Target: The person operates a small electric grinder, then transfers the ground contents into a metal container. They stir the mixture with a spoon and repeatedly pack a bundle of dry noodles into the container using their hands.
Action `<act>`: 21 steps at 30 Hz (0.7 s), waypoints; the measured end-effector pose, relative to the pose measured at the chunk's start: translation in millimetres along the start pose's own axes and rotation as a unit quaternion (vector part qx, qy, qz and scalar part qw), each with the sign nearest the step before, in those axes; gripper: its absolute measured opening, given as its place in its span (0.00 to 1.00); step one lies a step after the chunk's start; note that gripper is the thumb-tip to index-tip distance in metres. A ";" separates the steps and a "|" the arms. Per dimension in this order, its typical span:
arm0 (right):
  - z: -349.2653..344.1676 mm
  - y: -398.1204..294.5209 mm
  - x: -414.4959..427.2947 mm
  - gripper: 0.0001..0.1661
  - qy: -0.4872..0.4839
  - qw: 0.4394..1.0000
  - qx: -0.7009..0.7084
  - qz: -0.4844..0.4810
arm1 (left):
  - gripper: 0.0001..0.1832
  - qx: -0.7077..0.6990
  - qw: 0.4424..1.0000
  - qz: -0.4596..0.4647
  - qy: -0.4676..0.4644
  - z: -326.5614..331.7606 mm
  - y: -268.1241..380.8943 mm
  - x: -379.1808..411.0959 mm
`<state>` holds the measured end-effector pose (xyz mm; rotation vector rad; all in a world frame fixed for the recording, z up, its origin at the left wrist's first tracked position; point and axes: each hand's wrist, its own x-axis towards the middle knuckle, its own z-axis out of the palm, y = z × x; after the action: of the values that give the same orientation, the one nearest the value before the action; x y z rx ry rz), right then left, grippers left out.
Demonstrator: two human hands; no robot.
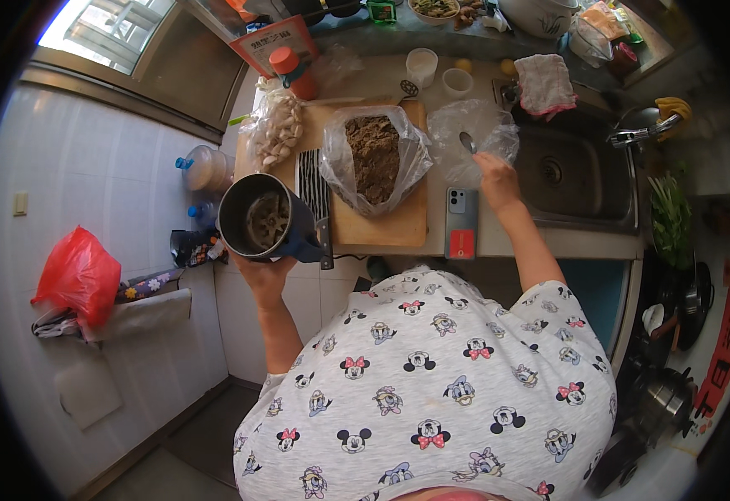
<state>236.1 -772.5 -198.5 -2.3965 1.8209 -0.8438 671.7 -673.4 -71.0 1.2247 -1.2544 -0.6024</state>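
Note:
My left hand (263,272) supports a dark metal pot (254,216) from below, tilted so that brown matter shows at its bottom around what looks like a blade. My right hand (498,178) grips a metal spoon (467,142) over a crumpled clear plastic bag (446,125). Between the hands, an open plastic bag of brown crumbly material (372,160) lies on a wooden cutting board (415,233). A knife with a black-and-white striped blade (312,181) is beside it, partly behind the pot. A bag of garlic (277,128) rests at the board's upper left.
A phone (462,219) lies near the counter's front edge. The steel sink (581,213) is to the right. Behind the board stand an orange-capped bottle (296,75), a plastic cup (422,66) and a small bowl (458,82). A cloth (543,84) hangs behind the sink.

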 end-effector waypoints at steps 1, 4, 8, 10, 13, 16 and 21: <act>8.9 10.5 -3.1 0.14 -0.004 1.000 -0.019 -0.014 | 0.57 0.034 0.999 0.018 -0.002 -1.8 -4.4 -2.7; 27.1 28.2 -5.3 0.13 -0.039 0.997 -0.053 -0.039 | 0.56 0.021 1.000 0.016 0.009 3.7 2.9 -13.6; 32.6 36.8 -2.9 0.10 -0.105 0.993 -0.035 -0.051 | 0.56 0.035 0.998 0.004 0.050 14.5 16.7 -37.8; 27.5 30.0 -0.6 0.10 -0.099 0.993 0.003 -0.067 | 0.57 0.093 0.995 0.017 0.037 21.6 33.2 -46.7; 6.6 13.5 0.8 0.11 -0.045 0.993 0.076 -0.077 | 0.56 0.138 0.989 0.025 0.041 28.9 47.3 -67.2; -20.5 -10.3 3.1 0.14 0.020 0.987 0.132 -0.086 | 0.56 0.120 0.991 0.008 0.063 34.0 55.4 -90.0; -68.8 -63.6 -7.2 0.14 0.032 0.969 0.224 -0.100 | 0.56 0.086 0.991 -0.016 0.106 32.2 62.4 -127.7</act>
<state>262.3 -724.8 -121.8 -2.2924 1.2410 -1.2100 590.1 -552.8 -66.4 1.4158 -1.1258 -0.3819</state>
